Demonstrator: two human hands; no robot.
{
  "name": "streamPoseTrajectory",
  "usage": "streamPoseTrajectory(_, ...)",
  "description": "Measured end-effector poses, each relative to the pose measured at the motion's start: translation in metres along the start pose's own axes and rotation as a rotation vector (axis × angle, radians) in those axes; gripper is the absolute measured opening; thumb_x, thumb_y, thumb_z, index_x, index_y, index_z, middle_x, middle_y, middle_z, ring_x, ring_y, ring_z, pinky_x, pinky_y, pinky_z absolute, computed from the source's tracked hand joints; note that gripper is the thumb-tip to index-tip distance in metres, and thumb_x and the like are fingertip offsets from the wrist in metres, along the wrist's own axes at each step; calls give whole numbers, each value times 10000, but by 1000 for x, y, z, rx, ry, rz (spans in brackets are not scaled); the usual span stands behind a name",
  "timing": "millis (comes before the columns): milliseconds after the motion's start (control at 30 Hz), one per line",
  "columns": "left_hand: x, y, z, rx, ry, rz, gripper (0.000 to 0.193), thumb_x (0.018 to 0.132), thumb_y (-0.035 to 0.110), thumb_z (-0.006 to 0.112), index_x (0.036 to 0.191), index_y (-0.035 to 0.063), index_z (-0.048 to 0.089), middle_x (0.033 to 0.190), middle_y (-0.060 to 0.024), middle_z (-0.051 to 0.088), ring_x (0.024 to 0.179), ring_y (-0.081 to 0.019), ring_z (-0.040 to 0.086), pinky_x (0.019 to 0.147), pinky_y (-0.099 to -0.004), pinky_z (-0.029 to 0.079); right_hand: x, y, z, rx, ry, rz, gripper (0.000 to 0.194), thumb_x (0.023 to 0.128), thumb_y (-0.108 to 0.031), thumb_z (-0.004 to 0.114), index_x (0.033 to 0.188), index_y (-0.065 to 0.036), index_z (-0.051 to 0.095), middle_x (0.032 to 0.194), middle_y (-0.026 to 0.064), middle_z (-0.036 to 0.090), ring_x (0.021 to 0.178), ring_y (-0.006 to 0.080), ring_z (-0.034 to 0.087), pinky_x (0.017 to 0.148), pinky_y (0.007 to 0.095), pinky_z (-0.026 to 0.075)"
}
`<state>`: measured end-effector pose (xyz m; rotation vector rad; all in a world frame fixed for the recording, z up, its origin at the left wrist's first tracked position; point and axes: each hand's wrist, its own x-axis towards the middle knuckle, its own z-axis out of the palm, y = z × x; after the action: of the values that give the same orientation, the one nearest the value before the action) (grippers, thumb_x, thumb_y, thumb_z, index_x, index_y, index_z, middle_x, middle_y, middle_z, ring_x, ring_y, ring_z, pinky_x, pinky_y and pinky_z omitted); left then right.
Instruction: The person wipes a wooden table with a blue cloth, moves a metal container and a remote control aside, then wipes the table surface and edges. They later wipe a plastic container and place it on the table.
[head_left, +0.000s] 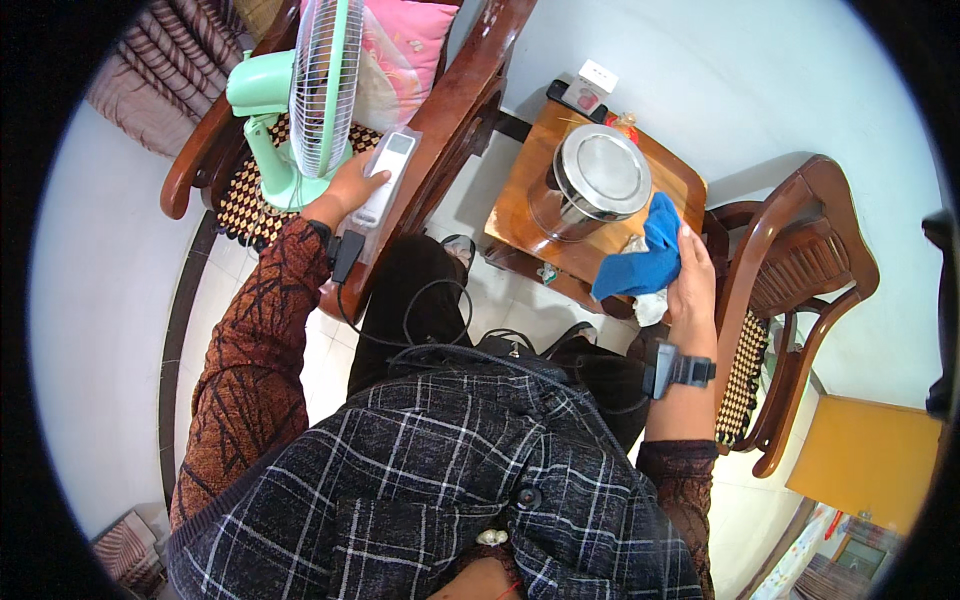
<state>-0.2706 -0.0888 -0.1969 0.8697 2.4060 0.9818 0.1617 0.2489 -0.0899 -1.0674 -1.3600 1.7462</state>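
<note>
My left hand (352, 186) grips a white remote control (388, 180) in a clear plastic sleeve, its thumb across the near edge. The remote is over the wooden armrest (442, 124) of a chair; whether it rests on the wood I cannot tell. Just beyond that hand, a mint-green desk fan (326, 90) stands on the beaded seat mat (244, 191). My right hand (691, 274) holds a blue cloth (641, 259), which hangs by the front right of a small wooden table (517, 210). A lidded stainless steel canister (592, 180) stands on that table, left of the cloth.
A small white box (591, 84) and a black object (559, 91) sit at the table's back, beside a red ornament (622, 127). Whitish crumpled material (651, 306) shows below the cloth. Another wooden chair (802, 247) stands right; a pink cushion (412, 45) lies behind the fan.
</note>
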Motion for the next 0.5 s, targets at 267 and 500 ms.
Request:
streamPoseTrajectory(267,0,-9,6,40,75,21,717,961,276,740,1563,15,452,1393,-275,632,1272,-397,623,1079,-425,477,80,-13,63,-605,-13,-388,588,979,-414,750,1389,-2,658,1357,192,679,1230,276,651,1075,368,495)
streamPoseTrajectory(500,-8,-2,18,123,185,112,775,959,313,751,1603,55,404,1392,-283,613,1294,-424,587,1116,-445,457,67,22,94,-1598,-212,-434,1103,762,-720,816,1612,-128,436,1664,238,366,1557,410,308,1266,549,273)
